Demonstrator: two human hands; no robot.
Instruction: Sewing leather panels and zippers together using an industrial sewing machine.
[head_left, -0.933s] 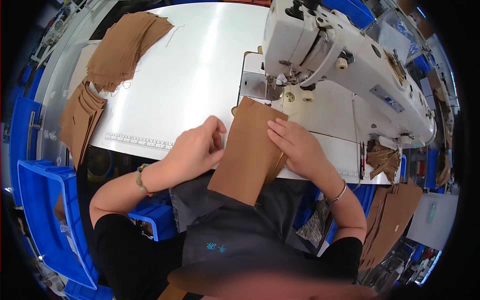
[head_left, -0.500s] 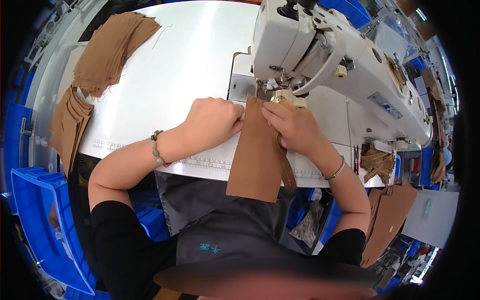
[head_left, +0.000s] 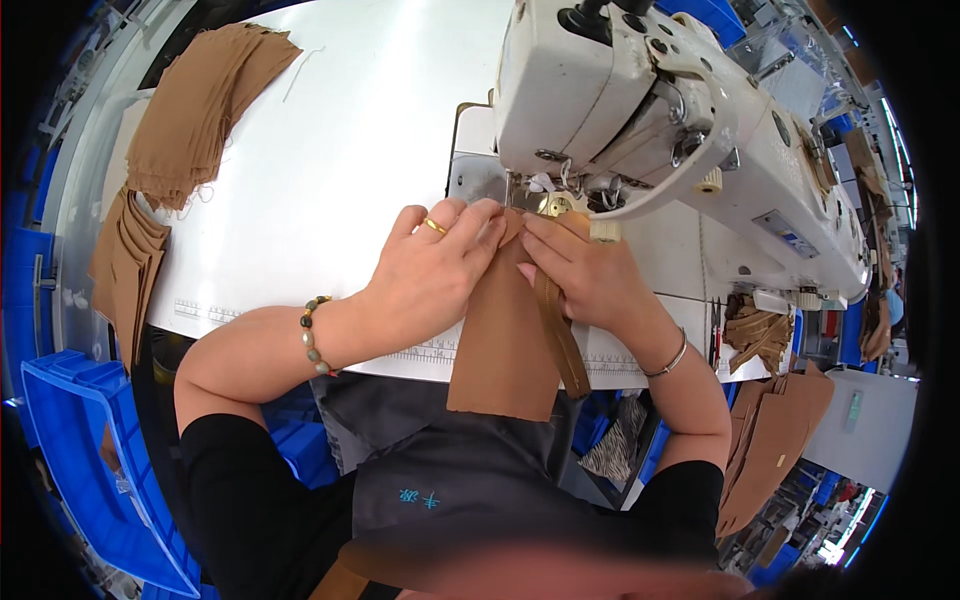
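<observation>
A brown fabric panel (head_left: 505,350) hangs from the sewing machine's needle area over the table's front edge. My left hand (head_left: 430,260) has its fingers closed on the panel's upper left edge, just before the presser foot. On the upper right, my right hand (head_left: 585,265) pinches the fabric together with a narrow brown strip (head_left: 562,345), which looks like a zipper and hangs along the panel's right side. Both sets of fingertips are close to the needle of the white sewing machine (head_left: 590,110). The fingers partly hide the panel's top end.
Stacked brown fabric pieces (head_left: 200,115) lie at the table's far left, with more folded pieces (head_left: 130,265) over its edge. Small brown pieces (head_left: 757,330) lie at the right. Larger brown panels (head_left: 775,450) hang beyond them. A blue bin (head_left: 110,470) stands lower left.
My left hand has moved right and turned over the panel, its fingers now on the top edge. The panel's top has come slightly nearer me. More of the zipper-like strip shows.
</observation>
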